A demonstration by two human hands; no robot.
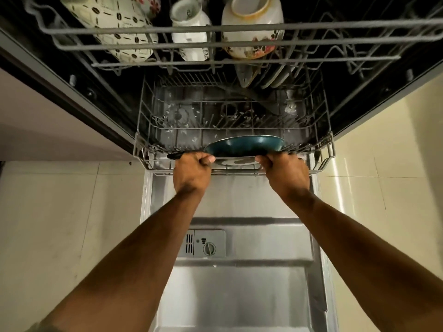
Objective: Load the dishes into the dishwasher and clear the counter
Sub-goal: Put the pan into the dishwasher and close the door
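Dishwasher (239, 283) stood open, its steel door (242, 204) lowered toward the camera. Its lower rack (153, 116) was pulled part-way out; the upper rack (215, 45) above held a patterned bowl (117, 27), a white cup (189, 32) and a floral bowl (251, 27). Plates (273, 77) stood on edge at the far right of the lower rack. A teal pan (244, 144) sat tilted at that rack's near edge. The left hand (191, 168) gripped its black handle (175, 155); the right hand (282, 168) curled round its right rim.
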